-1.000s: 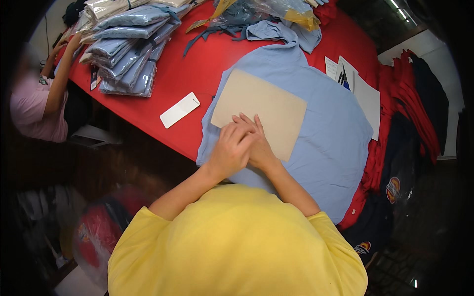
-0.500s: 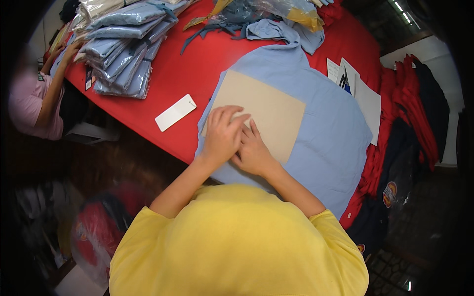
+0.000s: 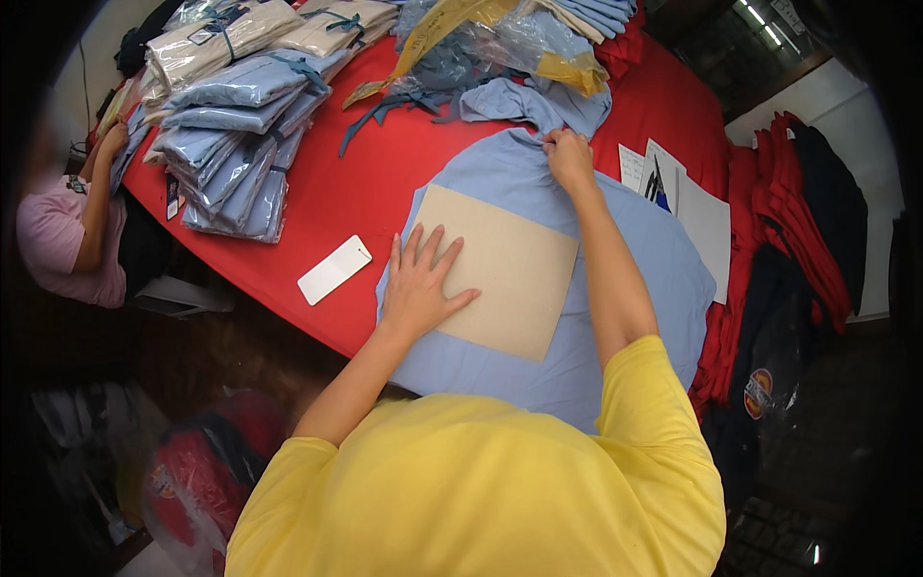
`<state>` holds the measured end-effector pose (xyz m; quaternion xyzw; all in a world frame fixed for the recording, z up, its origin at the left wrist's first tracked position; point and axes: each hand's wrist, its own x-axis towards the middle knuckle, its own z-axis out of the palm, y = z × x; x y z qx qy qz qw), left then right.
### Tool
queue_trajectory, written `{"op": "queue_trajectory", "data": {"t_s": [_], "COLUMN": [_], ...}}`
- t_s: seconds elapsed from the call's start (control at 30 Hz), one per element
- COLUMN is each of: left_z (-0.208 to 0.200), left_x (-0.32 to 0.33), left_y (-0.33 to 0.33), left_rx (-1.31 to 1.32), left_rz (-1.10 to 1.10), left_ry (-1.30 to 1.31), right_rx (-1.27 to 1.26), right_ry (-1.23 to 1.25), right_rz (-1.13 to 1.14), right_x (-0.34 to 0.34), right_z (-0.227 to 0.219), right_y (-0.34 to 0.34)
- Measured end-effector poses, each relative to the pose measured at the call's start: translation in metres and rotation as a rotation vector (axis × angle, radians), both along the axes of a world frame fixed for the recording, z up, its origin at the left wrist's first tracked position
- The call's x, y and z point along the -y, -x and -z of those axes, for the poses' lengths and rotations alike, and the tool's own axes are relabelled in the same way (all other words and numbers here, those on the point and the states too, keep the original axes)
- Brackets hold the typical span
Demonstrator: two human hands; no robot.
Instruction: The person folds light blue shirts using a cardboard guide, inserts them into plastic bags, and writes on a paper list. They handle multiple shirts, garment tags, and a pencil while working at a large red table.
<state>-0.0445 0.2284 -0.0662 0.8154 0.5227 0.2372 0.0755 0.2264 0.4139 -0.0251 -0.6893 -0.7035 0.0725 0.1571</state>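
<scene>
A light blue garment (image 3: 625, 279) lies spread on the red-covered table, and a square tan cardboard sheet (image 3: 510, 260) rests flat on top of it. My left hand (image 3: 420, 284) presses on the cardboard's left side, its fingers spread. At the far edge of the garment, just beyond the cardboard, my right hand (image 3: 569, 157) pinches the blue cloth. Bunched blue fabric (image 3: 524, 101) sits right behind that hand. To the left of my left hand lies a white rectangular phone-like object (image 3: 334, 270), apart from the garment.
Plastic-bagged folded blue garments (image 3: 240, 144) are stacked at the far left. Clear and yellow plastic bags (image 3: 471, 43) lie at the back. Papers (image 3: 702, 207) with a pen are on the right, near hanging red garments (image 3: 803, 216). Another person (image 3: 72, 226) in pink works at the left.
My hands have separated. The right has reached forward from the cardboard to the garment's far edge and grips the cloth; the left has spread flat on the cardboard. The view has shifted slightly.
</scene>
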Motion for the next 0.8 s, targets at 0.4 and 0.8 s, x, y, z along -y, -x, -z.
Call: {"op": "queue_trajectory", "data": {"t_s": [0.4, 0.8], "left_z": [0.022, -0.006], "left_x": [-0.002, 0.004], "left_y": [0.001, -0.005], "left_rx": [0.154, 0.044], "left_rz": [-0.044, 0.187], "left_ry": [-0.030, -0.004], "right_rx": [0.087, 0.441], "right_ry": [-0.179, -0.175], "right_rz": [-0.409, 0.263], "right_x": [0.171, 0.230], "right_z": [0.046, -0.014], "right_y": [0.089, -0.126]}}
